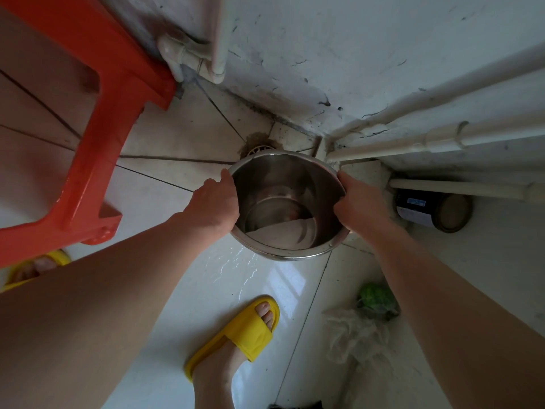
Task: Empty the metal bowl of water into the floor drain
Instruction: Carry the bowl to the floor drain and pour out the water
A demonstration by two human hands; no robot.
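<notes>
one metal bowl [284, 202], two hands – left [213, 203], right [361, 202] – two yellow slippers [236, 329], one red stool [85, 119].

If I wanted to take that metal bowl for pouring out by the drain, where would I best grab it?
Probably by the rim, from two opposite sides, as now: the left hand and right hand each clamp the metal bowl at its thin lip. The bowl is deep, round and without handles, so its smooth wall offers little else. The far edge next to the floor drain stays free for pouring.
</notes>
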